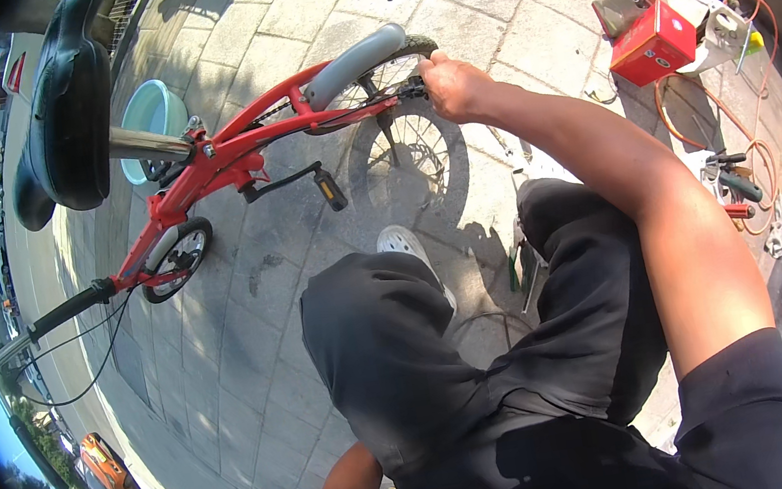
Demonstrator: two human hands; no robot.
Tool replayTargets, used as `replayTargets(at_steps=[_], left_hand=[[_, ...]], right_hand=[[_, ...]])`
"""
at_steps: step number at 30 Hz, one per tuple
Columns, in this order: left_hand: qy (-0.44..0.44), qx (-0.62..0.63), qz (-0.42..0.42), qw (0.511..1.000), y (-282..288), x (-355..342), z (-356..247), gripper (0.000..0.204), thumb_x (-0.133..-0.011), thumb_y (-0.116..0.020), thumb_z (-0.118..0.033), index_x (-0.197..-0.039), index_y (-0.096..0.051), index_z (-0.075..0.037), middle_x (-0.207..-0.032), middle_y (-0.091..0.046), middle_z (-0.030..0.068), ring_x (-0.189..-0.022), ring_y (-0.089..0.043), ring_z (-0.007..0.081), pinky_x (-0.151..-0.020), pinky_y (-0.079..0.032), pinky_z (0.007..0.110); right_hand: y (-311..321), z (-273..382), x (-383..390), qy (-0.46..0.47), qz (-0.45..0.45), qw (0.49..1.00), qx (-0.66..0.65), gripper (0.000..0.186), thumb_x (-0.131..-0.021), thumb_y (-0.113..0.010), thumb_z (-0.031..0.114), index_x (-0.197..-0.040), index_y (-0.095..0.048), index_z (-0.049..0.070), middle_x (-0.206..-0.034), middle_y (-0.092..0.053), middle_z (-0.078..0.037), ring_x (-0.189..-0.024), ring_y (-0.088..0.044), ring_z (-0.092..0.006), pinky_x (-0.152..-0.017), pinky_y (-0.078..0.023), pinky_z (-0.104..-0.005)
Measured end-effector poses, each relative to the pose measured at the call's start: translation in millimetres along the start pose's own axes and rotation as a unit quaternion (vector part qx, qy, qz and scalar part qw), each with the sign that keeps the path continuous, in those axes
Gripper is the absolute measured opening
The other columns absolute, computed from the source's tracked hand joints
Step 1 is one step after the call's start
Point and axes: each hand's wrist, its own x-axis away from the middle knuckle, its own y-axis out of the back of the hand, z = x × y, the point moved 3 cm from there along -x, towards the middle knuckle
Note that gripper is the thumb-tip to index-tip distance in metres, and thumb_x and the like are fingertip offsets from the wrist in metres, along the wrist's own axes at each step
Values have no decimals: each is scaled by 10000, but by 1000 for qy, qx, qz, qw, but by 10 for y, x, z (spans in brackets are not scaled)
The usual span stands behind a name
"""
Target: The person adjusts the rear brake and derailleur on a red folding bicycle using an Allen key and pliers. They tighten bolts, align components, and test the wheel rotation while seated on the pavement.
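Gripping, apparently, the rear of a red small-wheeled bicycle: one right hand, fingers mostly hidden, exact part untold. Left hand: out of sight, state unknown; right nearer. Bicycle: left of the right hand, long axis running from far right to near left, front wheel and handlebar stem leftward. Pale green basin: far left.

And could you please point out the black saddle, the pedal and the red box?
Black saddle [70, 105]: head view, middle of its cover.
Pedal [330, 191]: head view, its amber reflector.
Red box [652, 43]: head view, its largest visible face.
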Motion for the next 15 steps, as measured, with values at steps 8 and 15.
replayTargets(at_steps=[8, 15], left_hand=[[19, -94, 65, 993, -528, 595, 225, 371, -1071, -660, -220, -1353, -654, 21, -1166, -760, 109, -976, -735, 185, -905, -570, 329], [38, -98, 23, 994, -180, 924, -292, 366, -1068, -657, -219, -1342, -663, 23, -1158, -762, 112, -965, -737, 187, -901, -572, 333]], right_hand=[[-331, -139, 65, -59, -17, 989, -134, 400, -1046, -563, 140, -1416, -496, 3, -1233, -592, -306, -1174, -616, -490, -1016, -517, -550], [-157, -283, -34, 39, -15, 988, -148, 389, -1041, -620, 155, -1394, -527, 20, -1268, -619, -276, -1132, -648, -485, -948, -538, -549]])
